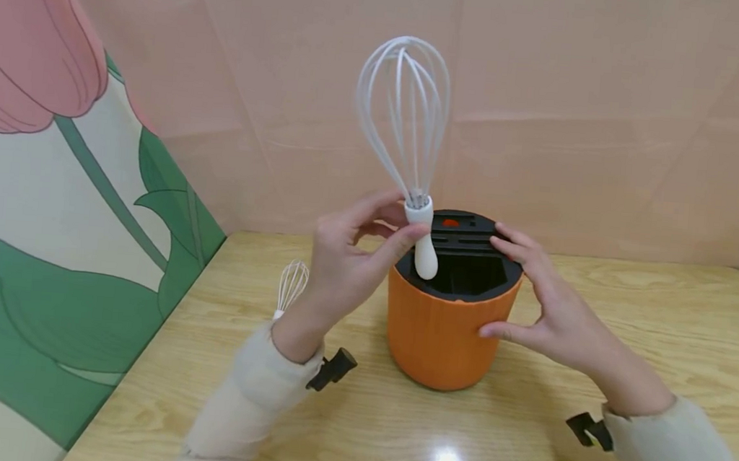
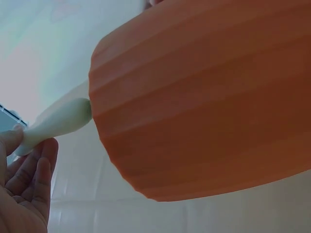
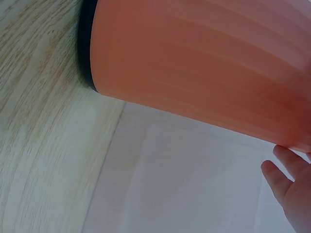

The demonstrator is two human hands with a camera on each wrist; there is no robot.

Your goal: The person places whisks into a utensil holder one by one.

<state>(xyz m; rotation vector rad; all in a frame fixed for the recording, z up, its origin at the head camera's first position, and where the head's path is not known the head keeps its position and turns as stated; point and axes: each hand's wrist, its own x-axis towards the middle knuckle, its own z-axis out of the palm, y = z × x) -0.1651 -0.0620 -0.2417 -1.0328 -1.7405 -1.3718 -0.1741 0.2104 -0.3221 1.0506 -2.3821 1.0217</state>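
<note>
My left hand (image 1: 358, 251) pinches the white handle (image 2: 60, 121) of a whisk (image 1: 405, 110), its pale wire loops pointing up. The handle's lower end is over the front opening of an orange utensil holder (image 1: 445, 345) with a black slotted top (image 1: 466, 242). In the left wrist view that end meets the holder's ribbed rim; whether it touches, I cannot tell. My right hand (image 1: 548, 313) rests against the holder's right side, fingertips on the top's edge and thumb extended along the orange wall. In the right wrist view, two fingers (image 3: 279, 177) show beside the wall.
A smaller white whisk (image 1: 292, 286) lies on the wooden table (image 1: 392, 435) behind my left wrist, partly hidden. A pinkish wall covering (image 1: 579, 131) rises at the table's back edge. A tulip-patterned panel (image 1: 69, 236) borders the left side.
</note>
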